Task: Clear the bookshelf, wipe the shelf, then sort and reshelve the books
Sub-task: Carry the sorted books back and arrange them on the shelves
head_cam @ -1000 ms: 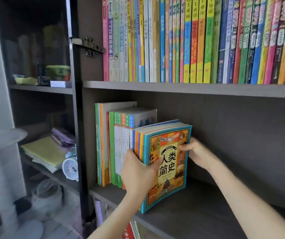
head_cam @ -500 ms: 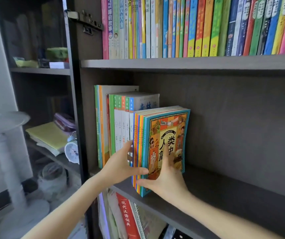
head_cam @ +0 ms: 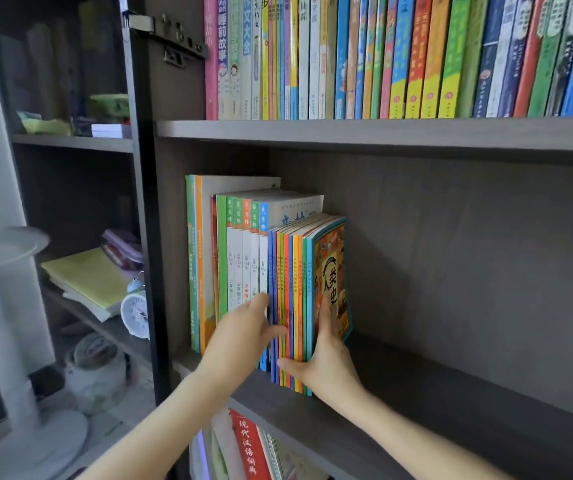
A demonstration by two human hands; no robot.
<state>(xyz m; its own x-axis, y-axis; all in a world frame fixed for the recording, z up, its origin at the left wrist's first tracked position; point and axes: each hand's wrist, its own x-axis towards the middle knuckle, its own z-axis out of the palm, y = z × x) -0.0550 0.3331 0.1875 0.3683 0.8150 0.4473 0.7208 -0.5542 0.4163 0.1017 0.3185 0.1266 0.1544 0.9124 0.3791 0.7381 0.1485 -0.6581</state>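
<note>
The thin book set (head_cam: 290, 289) is standing upright at the left end of the middle shelf (head_cam: 451, 410), sitting snug against the taller books (head_cam: 240, 251). My left grip (head_cam: 243, 330) is resting open on the spines, holding nothing. My right grip (head_cam: 326, 362) is pressing flat and open against the outer cover, with the thumb lying across the spines.

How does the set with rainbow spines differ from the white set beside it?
The rainbow set is shorter than the white set. The rainbow set's spines are solid colours; the white set's are white with coloured tops. The right hand lies flat on the rainbow set's cover, not on the white set. Both stand upright.
</note>
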